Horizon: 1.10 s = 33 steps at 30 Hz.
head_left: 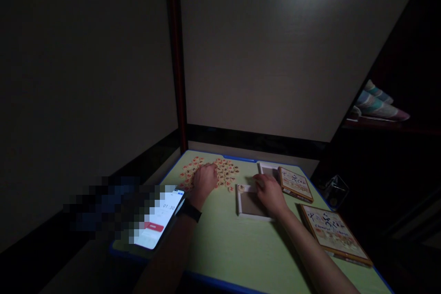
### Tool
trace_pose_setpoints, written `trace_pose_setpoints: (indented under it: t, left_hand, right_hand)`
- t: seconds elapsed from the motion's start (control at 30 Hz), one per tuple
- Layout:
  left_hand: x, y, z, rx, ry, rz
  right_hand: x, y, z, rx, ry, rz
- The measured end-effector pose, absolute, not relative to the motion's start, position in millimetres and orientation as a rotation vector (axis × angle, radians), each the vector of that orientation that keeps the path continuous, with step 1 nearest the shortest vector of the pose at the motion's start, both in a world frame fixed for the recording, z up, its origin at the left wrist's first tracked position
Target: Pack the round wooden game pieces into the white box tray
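Observation:
My left hand [205, 178] reaches down among many round xiangqi pieces [225, 172] with red and dark characters, spread at the far left of the table. Its fingers are bent together over the pieces; what they grip, if anything, is hidden. My right hand [270, 190] hovers at the right part of a shallow white-rimmed tray [237, 202], with curled fingers. I cannot make out what is between them. One piece [241, 188] lies in the tray's far left corner. A single loose piece [230, 189] sits just left of the tray.
A second tray [267, 168] lies behind, with a Chinese chess box [295, 183] overlapping or beside it. Another box [334, 232] is at the right edge. A lit phone [160, 220] showing a timer stands at the left. Walls border the green table [220, 257] at the back.

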State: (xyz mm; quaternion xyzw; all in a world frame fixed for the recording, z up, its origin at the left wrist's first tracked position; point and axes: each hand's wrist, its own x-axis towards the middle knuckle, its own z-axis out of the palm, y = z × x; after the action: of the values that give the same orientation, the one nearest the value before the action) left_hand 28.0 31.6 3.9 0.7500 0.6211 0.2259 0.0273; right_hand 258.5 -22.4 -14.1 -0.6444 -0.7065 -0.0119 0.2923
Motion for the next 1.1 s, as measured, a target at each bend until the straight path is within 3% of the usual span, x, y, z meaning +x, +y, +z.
trace_pose_setpoints:
  t: [0.5, 0.73, 1.1]
  left_hand:
    - [32, 35, -10, 2.447, 1.78, 0.62]
    - [50, 21, -8, 2.522, 1.441, 0.77]
    - [65, 4, -17, 2.63, 1.213, 0.675]
  right_hand:
    - [252, -31, -10, -1.82, -2.127, -0.001]
    - [237, -44, 1, -1.548, -2.256, 0.018]
    - [238, -41, -9, -1.689, -2.278, 0.098]
